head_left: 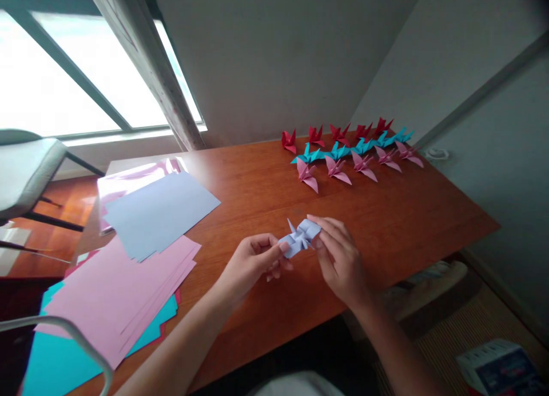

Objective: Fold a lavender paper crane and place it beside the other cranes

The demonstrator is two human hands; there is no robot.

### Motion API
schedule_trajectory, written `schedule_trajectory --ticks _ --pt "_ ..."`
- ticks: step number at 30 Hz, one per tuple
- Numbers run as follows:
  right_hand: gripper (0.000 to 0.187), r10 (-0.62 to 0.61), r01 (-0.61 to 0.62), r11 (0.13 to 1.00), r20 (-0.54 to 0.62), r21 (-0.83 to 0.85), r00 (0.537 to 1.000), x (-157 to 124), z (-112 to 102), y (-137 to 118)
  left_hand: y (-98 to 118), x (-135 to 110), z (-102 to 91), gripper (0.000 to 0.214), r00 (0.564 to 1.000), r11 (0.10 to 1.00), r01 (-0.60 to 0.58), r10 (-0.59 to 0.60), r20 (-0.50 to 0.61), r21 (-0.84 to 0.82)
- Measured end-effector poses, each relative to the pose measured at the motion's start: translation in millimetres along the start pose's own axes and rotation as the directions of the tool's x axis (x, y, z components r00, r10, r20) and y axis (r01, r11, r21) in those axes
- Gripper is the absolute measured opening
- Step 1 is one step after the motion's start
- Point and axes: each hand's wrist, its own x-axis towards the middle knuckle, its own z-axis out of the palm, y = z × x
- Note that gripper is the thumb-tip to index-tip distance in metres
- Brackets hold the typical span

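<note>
Between my hands, over the front part of the wooden table [253, 182], is a pale blue origami crane [301, 236]. My left hand [261, 256] pinches one wing between thumb and fingers. On the other side, my right hand [338, 250] grips the opposite wing, its thumb below and its fingers along the top edge. A thin pointed tip of the paper sticks up near the left wing, and the crane's middle shows creased and spread. The fingertips hide the outer ends of the wings.
Rows of red cranes [316, 136], turquoise cranes [337, 151] and pink cranes [337, 170] stand at the back right. Pale blue sheets [163, 210], pink sheets [124, 287] and turquoise sheets [55, 362] lie on the left. A grey cable [86, 343] crosses the lower left. A chair [30, 173] stands beyond.
</note>
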Motion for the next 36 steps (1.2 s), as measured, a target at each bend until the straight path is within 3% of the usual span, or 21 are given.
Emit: schedule_trajectory --ticks 4,7,15,19,21,24,30,36 --pt "0.036 0.167 -0.152 0.963 -0.047 0.223 0.985 -1 6 -19 0 -1 2.0 0.041 0.998 0.998 -0.06 0.06 -0.011 -0.019" --pt "0.03 0.306 -0.258 0.901 -0.09 0.347 0.948 0 12 -25 0 -3 2.9 0.038 0.996 0.995 -0.094 0.094 0.001 -0.032" --pt "0.033 0.643 -0.471 0.619 -0.061 0.628 0.764 5 21 -32 -3 -4 1.8 0.036 0.982 0.979 -0.19 0.19 0.0 0.071" --pt "0.03 0.736 -0.508 0.497 -0.031 0.704 0.676 12 27 -38 -3 -5 4.2 0.035 0.973 0.968 -0.229 0.228 0.017 0.099" --pt "0.028 0.755 -0.502 0.447 -0.011 0.741 0.655 14 32 -41 -3 -6 5.4 0.035 0.969 0.962 -0.248 0.247 0.021 0.113" --pt "0.028 0.741 -0.474 0.443 -0.012 0.761 0.671 16 37 -46 -5 -7 6.6 0.038 0.956 0.948 -0.288 0.292 -0.008 0.134" --pt "0.027 0.651 -0.391 0.575 -0.113 0.719 0.75 13 42 -52 -7 -11 11.4 0.04 0.943 0.941 -0.318 0.327 -0.064 0.118" --pt "0.026 0.635 -0.374 0.609 -0.147 0.699 0.758 10 47 -54 -6 -14 13.1 0.037 0.93 0.929 -0.358 0.364 -0.051 0.1"
